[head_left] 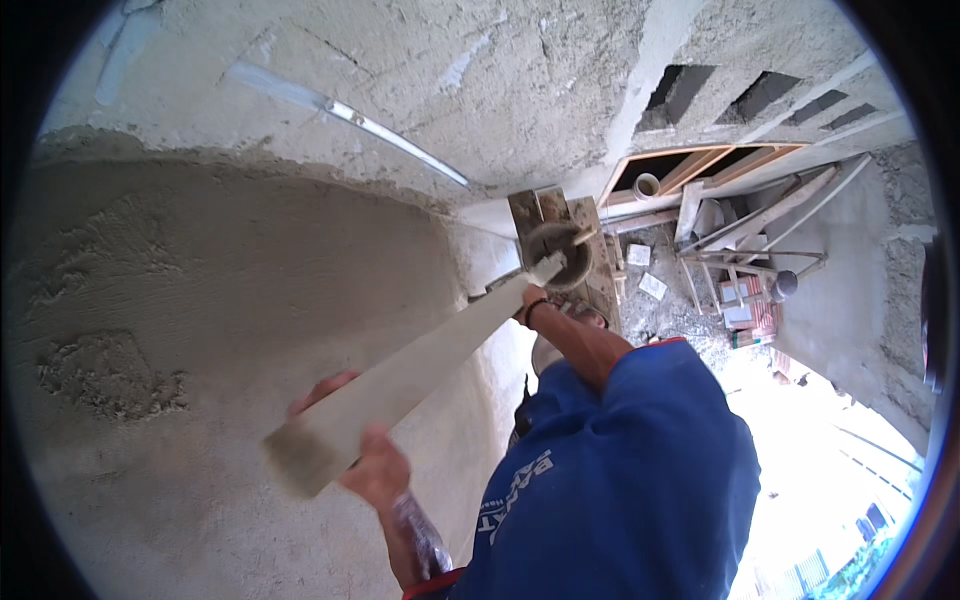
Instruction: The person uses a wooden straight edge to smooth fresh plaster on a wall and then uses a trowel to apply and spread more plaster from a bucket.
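Note:
A long, pale plastering straightedge (430, 360) runs diagonally across the view, its near end smeared with grey mortar. My left hand (378, 468) is closed around the board near that end, thumb on one edge and fingers over the other, slightly blurred. Toward the far end, my right hand (537, 303) grips the same straightedge. That far end reaches over a round mortar tub (572, 278), where a wooden handle sticks out. To the left spreads a wall with smooth, damp-looking grey plaster (300, 250), with a rough lump of mortar (110, 375) on it.
Wooden scaffold planks (603, 275) carry the tub. A light strip (395, 140) is set in the rough wall above. At right stand a wood-framed opening (700, 170), a small bucket (647, 185), leaning timbers (770, 215) and stacked reddish blocks (755, 310) on a littered floor.

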Tool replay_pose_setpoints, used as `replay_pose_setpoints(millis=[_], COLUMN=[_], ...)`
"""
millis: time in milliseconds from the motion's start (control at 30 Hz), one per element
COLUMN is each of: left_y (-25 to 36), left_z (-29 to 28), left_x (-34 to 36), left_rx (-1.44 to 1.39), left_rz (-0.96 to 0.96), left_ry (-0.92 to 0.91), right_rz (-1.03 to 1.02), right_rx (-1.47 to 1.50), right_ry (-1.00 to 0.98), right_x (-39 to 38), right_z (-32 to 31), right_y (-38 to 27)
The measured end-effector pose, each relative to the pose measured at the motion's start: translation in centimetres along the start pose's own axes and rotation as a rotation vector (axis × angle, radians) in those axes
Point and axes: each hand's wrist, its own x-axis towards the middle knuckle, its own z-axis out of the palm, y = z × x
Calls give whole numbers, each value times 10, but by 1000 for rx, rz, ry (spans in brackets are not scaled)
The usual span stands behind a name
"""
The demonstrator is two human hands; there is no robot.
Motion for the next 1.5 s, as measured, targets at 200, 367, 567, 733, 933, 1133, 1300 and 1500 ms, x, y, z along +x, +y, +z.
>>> replay_pose_setpoints(millis=[200,367,567,733,933,1133,1300,1500], left_y=[39,52,17,36,0,-12,-70,-92], left_z=[21,26,-6,-3,-11,23,69,89], left_x=[8,-1,-15,-1,-10,-26,-10,25], left_rx=[-443,-473,-429,-420,-266,-491,-539,-646], left_rz=[-8,-101,137,109,-87,231,292,185], left_ry=[-130,-83,-32,23,279,97,31,146], right_rz=[133,203,3,155,-6,44,191,506], right_rx=[-65,-76,-308,30,-396,-485,-208,396], right_ry=[-168,-199,-269,-196,-340,-360,-257,-624], right_x=[31,28,39,40,50,41,43,83], right_z=[40,43,-3,-5,0,21,19,2], right_y=[9,18,-23,-5,-19,-1,5,74])
